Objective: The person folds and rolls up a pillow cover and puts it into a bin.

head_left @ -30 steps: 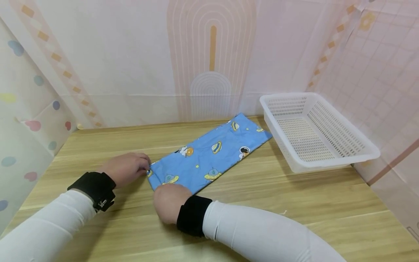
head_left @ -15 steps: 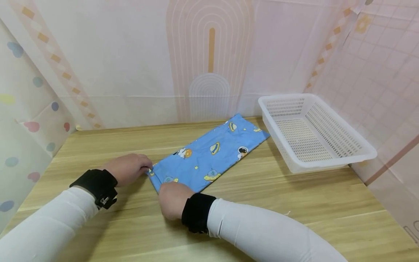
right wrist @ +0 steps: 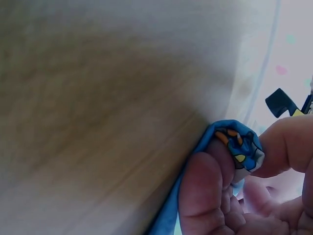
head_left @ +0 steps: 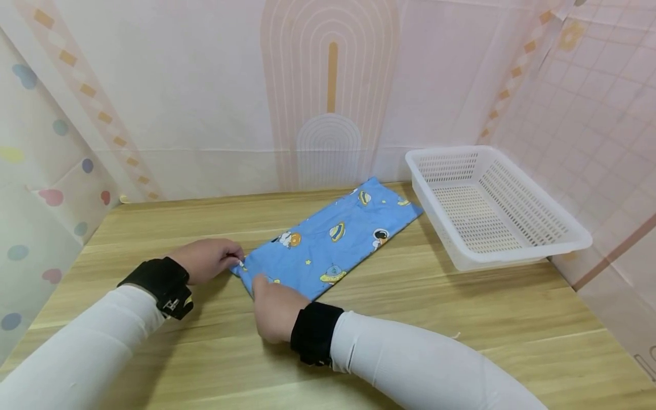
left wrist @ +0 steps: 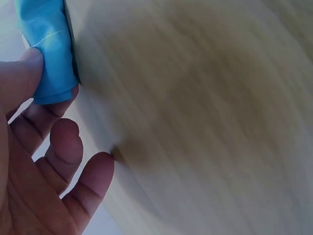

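A blue cloth (head_left: 333,245) printed with planets, astronauts and flying saucers lies folded into a long strip, slanting across the table. My left hand (head_left: 207,261) pinches its left end between thumb and forefinger. In the left wrist view that end of the cloth (left wrist: 53,63) shows a stitched seam, while the other fingers curve loosely below. At the near corner, my right hand (head_left: 278,312) pinches a curled-over bit of the edge; the right wrist view shows this cloth edge (right wrist: 247,149) between thumb and fingers. My right hand covers part of the near end.
A white perforated plastic basket (head_left: 474,257) stands at the right, close to the cloth's far end. Patterned sheets hang behind the wooden table (head_left: 169,228) and at both sides. A small white thread (head_left: 456,335) lies near the right sleeve.
Both hands have shifted slightly right, and the cloth's left end is now folded inward a little more. The far end of the cloth and the basket stay practically in place.
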Demonstrator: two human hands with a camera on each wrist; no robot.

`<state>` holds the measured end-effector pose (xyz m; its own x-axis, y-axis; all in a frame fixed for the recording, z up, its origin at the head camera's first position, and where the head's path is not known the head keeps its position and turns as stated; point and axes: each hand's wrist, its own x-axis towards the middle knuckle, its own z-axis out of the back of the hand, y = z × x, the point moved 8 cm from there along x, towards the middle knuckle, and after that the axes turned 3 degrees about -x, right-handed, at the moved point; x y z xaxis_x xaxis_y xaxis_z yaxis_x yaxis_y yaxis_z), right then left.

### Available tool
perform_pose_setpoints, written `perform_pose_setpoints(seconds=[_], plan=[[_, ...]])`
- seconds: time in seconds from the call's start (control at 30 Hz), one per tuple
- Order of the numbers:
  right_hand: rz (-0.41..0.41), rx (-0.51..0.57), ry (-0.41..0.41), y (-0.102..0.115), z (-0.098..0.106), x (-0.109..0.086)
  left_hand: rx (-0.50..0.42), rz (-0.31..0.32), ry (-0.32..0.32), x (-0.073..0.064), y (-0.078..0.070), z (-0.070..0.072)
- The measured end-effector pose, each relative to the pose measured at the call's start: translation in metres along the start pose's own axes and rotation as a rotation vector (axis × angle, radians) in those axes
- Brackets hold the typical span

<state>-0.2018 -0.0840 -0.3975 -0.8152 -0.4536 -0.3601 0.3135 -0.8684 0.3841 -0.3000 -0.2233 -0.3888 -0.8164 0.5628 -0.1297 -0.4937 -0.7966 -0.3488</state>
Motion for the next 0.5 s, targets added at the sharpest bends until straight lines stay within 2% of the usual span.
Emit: perform_pose_setpoints(seconds=[0.3,0.5], plan=[[-0.005,-0.074,0.033,-0.0014,0.0,0.0032,-0.031,0.015,0.004,0.007,0.0084,-0.0044],[0.034,-0.109,0.019,-0.0013,0.0026,0.0014,-0.02,0.042,-0.004,0.0092,0.0016,-0.001]])
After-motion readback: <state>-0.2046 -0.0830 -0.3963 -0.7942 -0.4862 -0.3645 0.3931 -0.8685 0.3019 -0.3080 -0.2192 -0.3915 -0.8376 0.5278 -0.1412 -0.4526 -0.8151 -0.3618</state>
